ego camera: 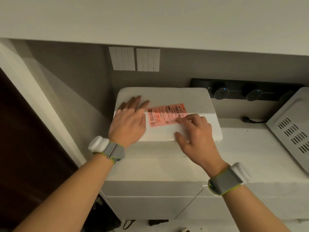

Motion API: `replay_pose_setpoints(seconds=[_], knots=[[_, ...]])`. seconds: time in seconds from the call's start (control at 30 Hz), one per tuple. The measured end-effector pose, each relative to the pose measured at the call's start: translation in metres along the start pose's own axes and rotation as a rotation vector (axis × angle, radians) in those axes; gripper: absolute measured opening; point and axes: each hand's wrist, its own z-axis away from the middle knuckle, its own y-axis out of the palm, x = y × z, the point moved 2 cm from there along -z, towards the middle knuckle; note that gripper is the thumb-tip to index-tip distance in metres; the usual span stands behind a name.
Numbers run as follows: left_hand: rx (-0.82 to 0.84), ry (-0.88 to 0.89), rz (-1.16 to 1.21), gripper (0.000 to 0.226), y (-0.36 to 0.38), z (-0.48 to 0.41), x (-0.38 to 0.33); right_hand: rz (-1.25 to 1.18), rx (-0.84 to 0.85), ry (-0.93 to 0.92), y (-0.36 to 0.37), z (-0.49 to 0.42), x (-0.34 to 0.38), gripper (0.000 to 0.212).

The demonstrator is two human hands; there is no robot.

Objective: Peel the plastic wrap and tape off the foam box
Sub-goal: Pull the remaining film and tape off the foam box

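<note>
A white foam box [168,95] stands on a white counter, against the back wall. A pink shipping label [160,117] is stuck on its lid under glossy clear wrap. My left hand [129,121] lies flat on the left part of the lid, fingers spread, just left of the label. My right hand [194,133] rests on the lid's front right part, with its fingertips on the label's right end and the thumb near the front edge. Whether those fingers pinch any wrap or tape is not visible.
The white counter [167,166] has drawers below it. A white vented appliance [294,129] stands at the right. A black socket rail [250,91] runs along the back wall, with white wall switches [133,59] above. A dark door [25,139] is at the left.
</note>
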Motion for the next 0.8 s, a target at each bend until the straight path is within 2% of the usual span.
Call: replay_pose_setpoints(seconds=[0.17,0.7,0.8], knots=[[-0.014,-0.001,-0.013,0.054,-0.001,0.007,-0.002,0.043,-0.038,-0.002,0.008,0.015,0.005,0.049],[-0.081,0.027,-0.069,0.054,-0.006,0.023,-0.007,-0.130,-0.183,-0.023,0.014,0.035,0.005,0.019],[-0.092,0.026,-0.069,0.054,-0.006,0.024,-0.007,-0.134,-0.137,-0.049,0.011,0.037,0.004,0.026]])
